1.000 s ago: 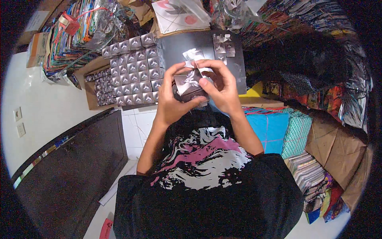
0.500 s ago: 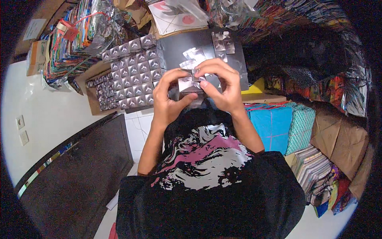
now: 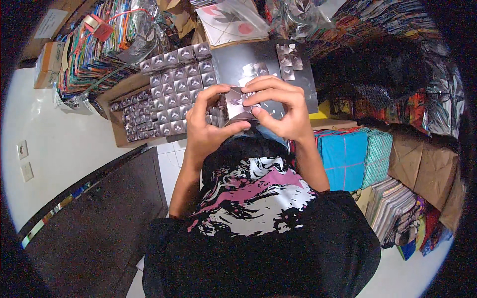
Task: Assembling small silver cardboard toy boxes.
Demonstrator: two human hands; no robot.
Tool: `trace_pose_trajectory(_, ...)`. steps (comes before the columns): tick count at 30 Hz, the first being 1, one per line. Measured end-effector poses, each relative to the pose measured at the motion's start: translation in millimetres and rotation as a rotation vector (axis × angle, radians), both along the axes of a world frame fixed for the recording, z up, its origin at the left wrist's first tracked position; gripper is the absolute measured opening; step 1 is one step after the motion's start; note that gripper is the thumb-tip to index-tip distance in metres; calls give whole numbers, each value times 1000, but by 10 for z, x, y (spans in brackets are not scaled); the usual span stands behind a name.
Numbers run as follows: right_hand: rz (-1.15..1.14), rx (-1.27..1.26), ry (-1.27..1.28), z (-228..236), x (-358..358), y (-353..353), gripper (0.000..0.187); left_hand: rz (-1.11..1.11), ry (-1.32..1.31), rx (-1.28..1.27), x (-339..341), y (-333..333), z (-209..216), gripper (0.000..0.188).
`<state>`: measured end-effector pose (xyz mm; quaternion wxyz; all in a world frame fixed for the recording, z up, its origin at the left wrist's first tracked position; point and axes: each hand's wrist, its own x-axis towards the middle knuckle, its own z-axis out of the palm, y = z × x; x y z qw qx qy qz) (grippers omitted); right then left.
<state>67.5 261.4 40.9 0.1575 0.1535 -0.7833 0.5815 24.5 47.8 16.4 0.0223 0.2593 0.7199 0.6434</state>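
In front of my chest I hold a small silver-grey cardboard box (image 3: 235,110) over the near edge of a dark board (image 3: 233,55). My left hand (image 3: 206,116) grips its left side, with the thumb along the near face and the index finger at the far edge. With fingertips and thumb, my right hand (image 3: 285,107) presses on the box's top right part; those fingers hide some of it. Beyond my hands lie shiny silver-grey flat pieces (image 3: 256,69) on the board. More such pieces (image 3: 289,60) lie at its far right.
Tight rows of similar small boxes (image 3: 180,85) stand at the left, beside an open carton (image 3: 115,130) with more. Stacked colourful packets (image 3: 94,64) and a tape roll (image 3: 99,27) are farther left. Blue bundles (image 3: 342,160) and a black plastic heap (image 3: 367,74) sit at the right.
The box has turned and tilted a little in my hands, and my right fingers have shifted across its top. The whole surroundings have shifted slightly right in view.
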Motion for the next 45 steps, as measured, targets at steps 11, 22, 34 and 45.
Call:
trace_pose_trajectory(11,-75,23,-220,38,116,-525,28,-67,209,-151,-210,-541,-44,82)
trace_pose_trajectory(22,104,-724,-509,-264,161,-1018,74,-209,338,-34,-388,-916,-17,78)
trace_pose_trajectory(34,-25,-829,-590,-335,146,-1441,40,-266,462,-38,-431,-1246,-102,78)
trace_pose_trajectory(45,-87,-516,-449,-305,148,-1545,42,-261,345,-12,-404,-1353,-257,80)
